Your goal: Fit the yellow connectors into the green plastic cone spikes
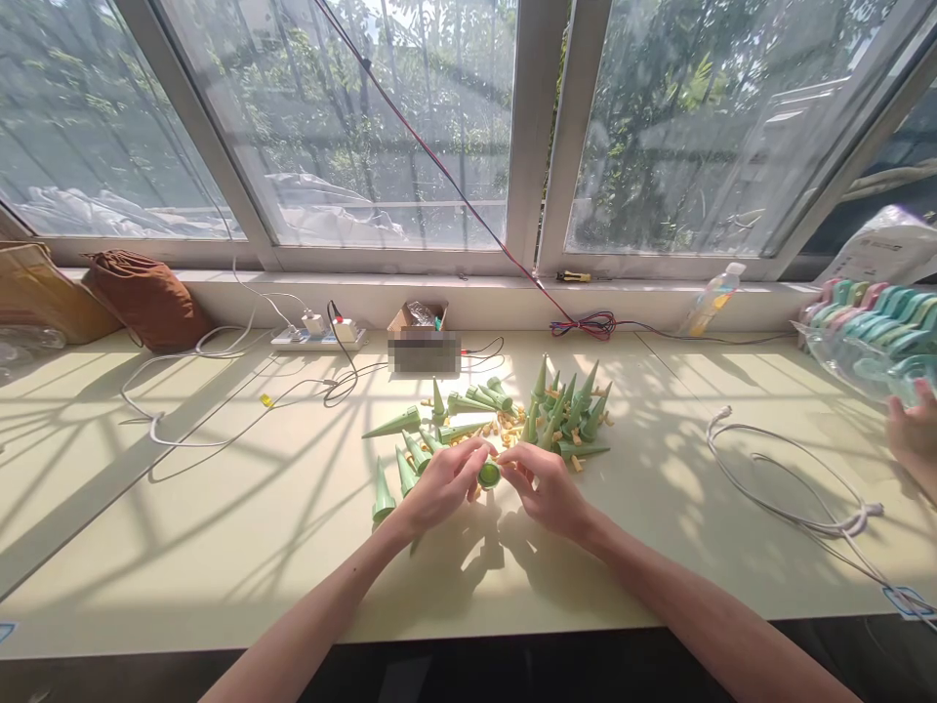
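Note:
My left hand (450,480) is closed around a green plastic watering spike (489,475), its round open end facing me. My right hand (546,485) is pinched at the spike's other side, its fingertips on what looks like a small yellow plastic piece (505,464), mostly hidden by the fingers. Left of and behind my hands lie several green spikes (395,422), some standing on their wide ends, others on their sides. Loose small yellow pieces (510,426) are scattered behind my hands. To the right stands a cluster of spikes (563,410) with yellow pieces on them.
A small cardboard box (419,317) and a power strip (318,337) stand by the window ledge. Cables (797,478) loop over the table (278,547). A bottle (713,298) leans at the back. At right, another person's hand (915,427) touches a bag of pastel plastic items (871,327).

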{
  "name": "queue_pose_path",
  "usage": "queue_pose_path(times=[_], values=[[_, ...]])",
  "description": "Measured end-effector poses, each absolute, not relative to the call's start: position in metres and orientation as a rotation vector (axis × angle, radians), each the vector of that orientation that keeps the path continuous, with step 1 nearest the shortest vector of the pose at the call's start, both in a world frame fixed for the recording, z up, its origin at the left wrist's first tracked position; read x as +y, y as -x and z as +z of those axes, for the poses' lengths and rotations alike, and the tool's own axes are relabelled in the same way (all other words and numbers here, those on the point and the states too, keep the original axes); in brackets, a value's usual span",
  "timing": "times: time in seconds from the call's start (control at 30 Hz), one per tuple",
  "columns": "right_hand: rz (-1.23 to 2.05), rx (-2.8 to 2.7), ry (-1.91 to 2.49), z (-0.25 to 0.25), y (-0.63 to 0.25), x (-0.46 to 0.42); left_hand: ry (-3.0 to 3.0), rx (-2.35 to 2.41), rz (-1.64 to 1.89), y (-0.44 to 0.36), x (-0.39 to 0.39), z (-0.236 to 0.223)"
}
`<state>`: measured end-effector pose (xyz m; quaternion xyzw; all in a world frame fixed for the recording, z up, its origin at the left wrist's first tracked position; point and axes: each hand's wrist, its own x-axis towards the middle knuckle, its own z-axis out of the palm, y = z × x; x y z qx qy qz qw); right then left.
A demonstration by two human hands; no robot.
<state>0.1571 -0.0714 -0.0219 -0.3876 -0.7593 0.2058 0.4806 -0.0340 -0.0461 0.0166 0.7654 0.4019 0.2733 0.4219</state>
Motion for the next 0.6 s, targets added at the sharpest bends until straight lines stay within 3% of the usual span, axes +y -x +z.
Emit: queue_pose_path(times=[0.6], values=[[0.510, -1.866, 0.918, -0.0302, -0.1589, -0.0684, -1.939, 1.014, 0.568, 0.0355, -0.0457, 0.0166]])
